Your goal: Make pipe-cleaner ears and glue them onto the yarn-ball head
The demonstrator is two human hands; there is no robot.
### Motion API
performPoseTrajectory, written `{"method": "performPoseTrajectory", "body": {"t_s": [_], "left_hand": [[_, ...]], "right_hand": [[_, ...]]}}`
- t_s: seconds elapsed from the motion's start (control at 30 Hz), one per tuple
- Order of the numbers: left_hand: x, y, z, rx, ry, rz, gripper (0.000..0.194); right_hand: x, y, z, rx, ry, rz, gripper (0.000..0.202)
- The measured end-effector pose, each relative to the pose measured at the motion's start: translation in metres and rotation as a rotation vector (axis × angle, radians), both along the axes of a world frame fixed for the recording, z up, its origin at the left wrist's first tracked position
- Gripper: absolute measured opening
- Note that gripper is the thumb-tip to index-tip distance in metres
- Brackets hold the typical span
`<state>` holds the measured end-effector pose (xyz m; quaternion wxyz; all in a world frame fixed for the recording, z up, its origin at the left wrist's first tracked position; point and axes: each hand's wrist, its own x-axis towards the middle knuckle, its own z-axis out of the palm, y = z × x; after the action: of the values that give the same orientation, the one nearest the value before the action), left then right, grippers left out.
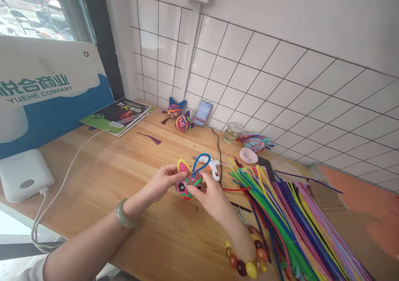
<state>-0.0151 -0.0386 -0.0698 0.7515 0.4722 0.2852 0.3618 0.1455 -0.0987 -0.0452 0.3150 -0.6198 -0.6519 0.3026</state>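
Between my two hands is a small colourful craft figure (186, 189) with round black-and-white eyes. A pink ear edged in yellow (183, 166) stands up on its left side, and a blue pipe-cleaner loop (202, 160) rises on its right. My left hand (168, 178) is closed on the figure's left side near the pink ear. My right hand (208, 191) grips its right side, thumb across the front, fingers close to the base of the blue loop. A white glue gun (214, 168) lies just behind my right hand.
Bundled pipe cleaners (289, 218) cover the table's right side, scissors (240, 215) beside them. Farther back are two finished figures (183, 122), a phone (203, 112), a glass jar (232, 132) and a pink dish (248, 155). A booklet (118, 114) and white power bank (26, 176) sit left.
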Motion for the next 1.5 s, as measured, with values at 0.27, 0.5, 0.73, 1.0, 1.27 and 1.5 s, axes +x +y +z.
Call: {"method": "performPoseTrajectory", "body": {"t_s": [0.27, 0.5, 0.73, 1.0, 1.27, 1.5], "left_hand": [[0.0, 0.0, -0.001, -0.04, -0.055, 0.028, 0.021], [0.0, 0.001, -0.003, -0.057, -0.041, 0.06, 0.022], [0.0, 0.0, -0.003, -0.053, -0.05, 0.049, 0.019], [0.0, -0.001, -0.002, -0.007, -0.04, 0.02, 0.027], [0.003, -0.006, 0.008, 0.147, -0.018, 0.004, 0.041], [0.004, -0.006, 0.002, 0.191, 0.014, 0.034, 0.058]], "right_hand": [[-0.002, 0.002, 0.0, 0.041, 0.034, 0.009, 0.04], [-0.003, 0.003, 0.0, 0.044, 0.021, 0.018, 0.04], [0.0, 0.003, -0.004, 0.009, 0.001, -0.023, 0.048], [0.005, 0.008, -0.008, 0.038, 0.095, -0.008, 0.044], [0.008, 0.011, -0.007, 0.033, 0.247, 0.006, 0.041], [0.006, 0.013, -0.01, -0.05, 0.404, 0.058, 0.044]]}}
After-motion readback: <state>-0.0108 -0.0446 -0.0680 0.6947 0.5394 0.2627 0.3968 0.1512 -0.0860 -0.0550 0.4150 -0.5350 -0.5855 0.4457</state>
